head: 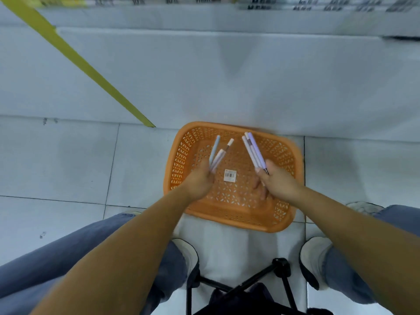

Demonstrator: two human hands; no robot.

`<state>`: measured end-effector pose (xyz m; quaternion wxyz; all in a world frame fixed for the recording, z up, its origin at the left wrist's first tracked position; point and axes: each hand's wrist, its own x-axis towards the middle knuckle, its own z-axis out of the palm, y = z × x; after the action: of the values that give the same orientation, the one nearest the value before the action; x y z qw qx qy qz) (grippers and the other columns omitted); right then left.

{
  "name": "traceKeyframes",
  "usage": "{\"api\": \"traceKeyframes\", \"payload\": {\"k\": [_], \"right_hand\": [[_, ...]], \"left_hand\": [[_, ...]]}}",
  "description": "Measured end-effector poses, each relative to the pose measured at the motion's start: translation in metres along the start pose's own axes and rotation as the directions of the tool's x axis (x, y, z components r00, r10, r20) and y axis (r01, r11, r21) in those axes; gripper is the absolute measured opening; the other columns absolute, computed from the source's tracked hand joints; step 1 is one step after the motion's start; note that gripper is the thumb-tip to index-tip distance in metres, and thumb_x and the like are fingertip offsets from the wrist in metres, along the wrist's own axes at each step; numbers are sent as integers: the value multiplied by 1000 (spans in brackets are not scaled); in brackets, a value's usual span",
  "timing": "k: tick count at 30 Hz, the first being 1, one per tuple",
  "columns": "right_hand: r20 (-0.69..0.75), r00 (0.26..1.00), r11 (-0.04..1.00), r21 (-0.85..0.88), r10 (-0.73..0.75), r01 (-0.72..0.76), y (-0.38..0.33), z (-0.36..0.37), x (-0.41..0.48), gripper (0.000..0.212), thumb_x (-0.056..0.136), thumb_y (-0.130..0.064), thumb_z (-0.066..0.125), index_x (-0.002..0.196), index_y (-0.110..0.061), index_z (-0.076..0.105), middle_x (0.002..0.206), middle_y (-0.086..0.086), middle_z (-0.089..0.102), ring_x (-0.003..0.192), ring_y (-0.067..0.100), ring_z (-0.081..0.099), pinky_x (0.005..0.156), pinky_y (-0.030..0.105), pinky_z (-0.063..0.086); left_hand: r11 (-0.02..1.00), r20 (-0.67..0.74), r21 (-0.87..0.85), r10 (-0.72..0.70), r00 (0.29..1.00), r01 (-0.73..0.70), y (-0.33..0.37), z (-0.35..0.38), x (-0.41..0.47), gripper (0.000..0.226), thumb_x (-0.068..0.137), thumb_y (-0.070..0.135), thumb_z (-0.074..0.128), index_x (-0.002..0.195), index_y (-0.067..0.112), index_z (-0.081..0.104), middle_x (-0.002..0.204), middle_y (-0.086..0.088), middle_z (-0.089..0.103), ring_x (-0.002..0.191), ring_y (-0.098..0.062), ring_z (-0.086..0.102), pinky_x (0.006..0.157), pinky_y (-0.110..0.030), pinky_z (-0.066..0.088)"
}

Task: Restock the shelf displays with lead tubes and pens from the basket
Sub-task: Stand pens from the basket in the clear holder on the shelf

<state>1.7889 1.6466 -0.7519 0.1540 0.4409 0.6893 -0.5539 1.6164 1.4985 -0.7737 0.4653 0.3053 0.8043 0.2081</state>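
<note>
An orange perforated basket [281, 151] sits on the tiled floor in front of me, with a white barcode sticker [230, 175] on its bottom. My left hand [200, 181] hovers over its left side, shut on a few pastel pens [215, 153] that fan upward. Over the basket's right side, my right hand [278, 180] grips a tight bundle of lilac pens [253, 150] pointing up and left. Apart from the sticker, I see nothing lying loose in the basket.
A white shelf base [227, 83] rises just behind the basket, with a yellow strip [86, 67] slanting across its left. Blurred shelf stock [318, 4] shows at the very top. My knees, shoes and a black folding stool [245, 289] are below.
</note>
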Motion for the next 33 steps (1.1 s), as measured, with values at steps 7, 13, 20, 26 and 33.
{"api": "traceKeyframes", "payload": {"k": [7, 13, 20, 26, 33], "right_hand": [[-105, 948, 949, -128, -301, 287, -65, -13, -59, 12, 103, -36, 39, 99, -30, 48, 68, -11, 66, 50, 8, 53, 53, 28, 44], [-50, 843, 840, -136, -535, 525, -132, -37, -138, 15, 104, -32, 38, 101, -24, 50, 68, -7, 66, 46, 6, 50, 54, 21, 44], [-78, 748, 751, -121, -659, 649, -194, -101, -205, 22, 104, -27, 40, 111, -28, 61, 69, -4, 48, 56, 7, 44, 57, 19, 35], [-240, 569, 610, -159, -786, 776, -233, -145, -241, 31, 99, -13, 52, 115, -39, 59, 58, -8, 46, 50, 9, 45, 53, 22, 40], [-301, 522, 601, -337, -798, 725, -250, -185, -257, 23, 90, -18, 65, 86, -39, 57, 68, -5, 67, 42, 4, 47, 39, 17, 35]], "left_hand": [[823, -227, -526, 106, 968, -214, 89, -28, -67, 26, 92, 51, 65, 73, 32, 65, 51, 14, 44, 48, -6, 40, 51, -27, 38], [600, -202, -740, 233, 951, -304, 167, -64, -126, 21, 92, 23, 70, 104, 6, 66, 49, 11, 57, 38, -1, 43, 40, -15, 34], [672, -390, -497, 393, 833, -550, 232, -125, -185, 23, 95, 34, 66, 76, 28, 78, 53, 18, 58, 44, 3, 44, 42, -11, 31], [587, -519, -469, 421, 744, -660, 286, -168, -214, 20, 102, 28, 56, 102, 14, 69, 89, 5, 80, 87, -8, 75, 84, -32, 59], [676, -582, -275, 449, 678, -684, 310, -203, -218, 22, 103, 41, 48, 106, 31, 67, 83, 11, 76, 77, -5, 74, 70, -30, 63]]}}
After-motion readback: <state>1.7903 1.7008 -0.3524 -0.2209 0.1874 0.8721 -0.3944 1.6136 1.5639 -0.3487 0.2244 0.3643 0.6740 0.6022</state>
